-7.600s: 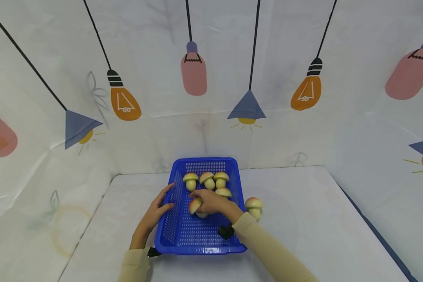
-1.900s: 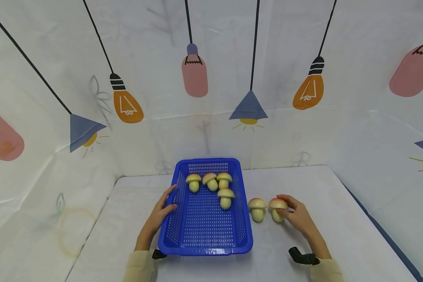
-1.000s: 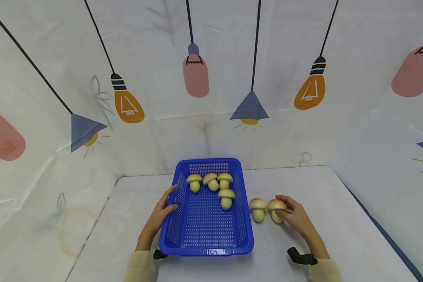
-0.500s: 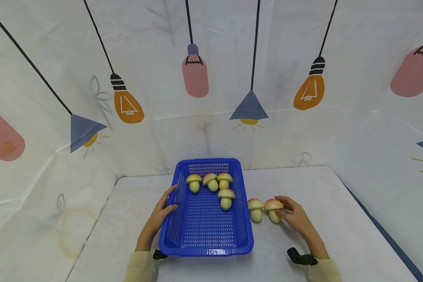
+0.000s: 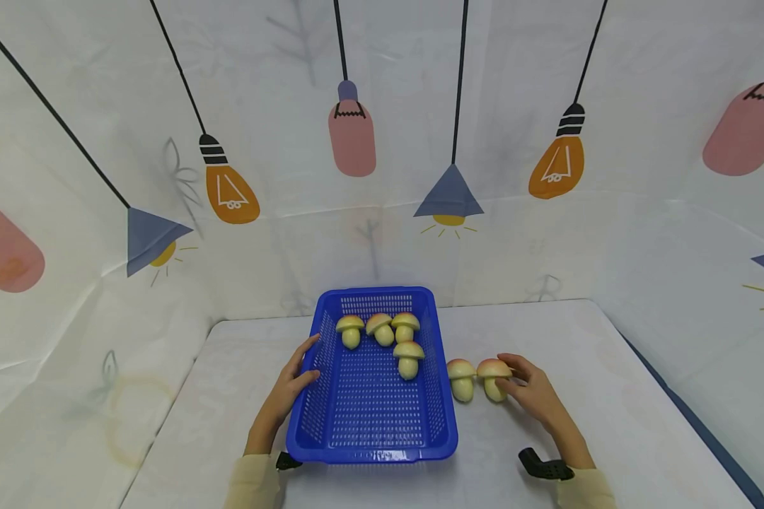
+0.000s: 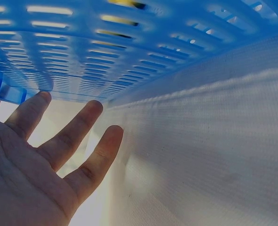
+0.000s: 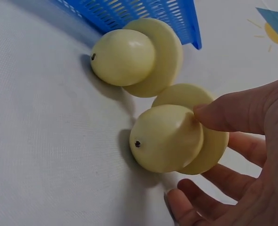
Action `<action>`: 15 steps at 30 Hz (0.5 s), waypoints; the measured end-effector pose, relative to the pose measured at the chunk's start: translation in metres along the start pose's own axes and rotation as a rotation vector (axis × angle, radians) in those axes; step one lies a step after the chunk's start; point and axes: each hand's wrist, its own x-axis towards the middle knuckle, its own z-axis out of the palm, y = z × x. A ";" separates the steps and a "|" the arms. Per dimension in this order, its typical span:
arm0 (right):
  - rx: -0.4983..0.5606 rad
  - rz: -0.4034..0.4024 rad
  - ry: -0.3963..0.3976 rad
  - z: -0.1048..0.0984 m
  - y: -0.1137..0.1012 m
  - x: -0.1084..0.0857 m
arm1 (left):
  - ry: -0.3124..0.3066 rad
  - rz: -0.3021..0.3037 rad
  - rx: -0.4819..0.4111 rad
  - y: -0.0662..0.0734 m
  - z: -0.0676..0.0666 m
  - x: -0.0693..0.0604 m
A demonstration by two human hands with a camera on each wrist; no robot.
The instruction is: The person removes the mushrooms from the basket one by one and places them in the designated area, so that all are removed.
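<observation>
A blue plastic basket (image 5: 369, 424) stands on the table and holds several toy mushrooms, one of them a yellow-capped mushroom (image 5: 351, 331). My left hand (image 5: 284, 385) rests against its left rim; the left wrist view shows that hand's fingers (image 6: 73, 136) stretched out beside the slotted wall. To the right of the basket, two toy mushrooms lie side by side on the table, caps touching or nearly so. The left mushroom (image 5: 462, 382) is close to the basket wall. My right hand (image 5: 535, 389) pinches the other mushroom (image 7: 162, 139) between thumb and fingers.
A white cloth covers the table (image 5: 611, 410), which meets a pale backdrop (image 5: 382, 240) printed with hanging lamps. Dark wrist straps, such as the right strap (image 5: 545, 465), sit on both wrists.
Earlier my right hand gripped a mushroom inside the basket. That mushroom then stood on the table at right, and has slid slightly left against its neighbour. My left hand stayed at the rim.
</observation>
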 end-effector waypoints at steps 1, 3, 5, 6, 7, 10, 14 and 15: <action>0.001 -0.001 -0.009 -0.001 -0.001 -0.001 | 0.001 -0.001 0.001 0.000 0.000 0.000; -0.002 -0.005 -0.019 -0.003 -0.003 -0.002 | 0.002 -0.003 0.002 0.000 0.000 0.000; -0.003 -0.021 -0.032 -0.005 -0.007 -0.003 | 0.000 -0.007 0.004 0.000 0.001 0.000; -0.002 -0.030 -0.035 -0.007 -0.009 -0.003 | -0.001 -0.008 0.003 0.000 0.001 0.000; -0.004 -0.040 -0.035 -0.008 -0.011 -0.004 | -0.001 -0.008 0.003 0.000 0.001 0.000; -0.024 -0.084 -0.025 -0.012 -0.019 -0.002 | -0.003 -0.009 0.001 0.000 0.000 0.000; -0.080 -0.136 0.001 -0.015 -0.032 0.002 | -0.009 -0.001 -0.005 0.000 -0.001 0.000; -0.088 -0.141 0.004 -0.015 -0.036 0.003 | -0.012 0.000 -0.007 0.000 -0.001 0.000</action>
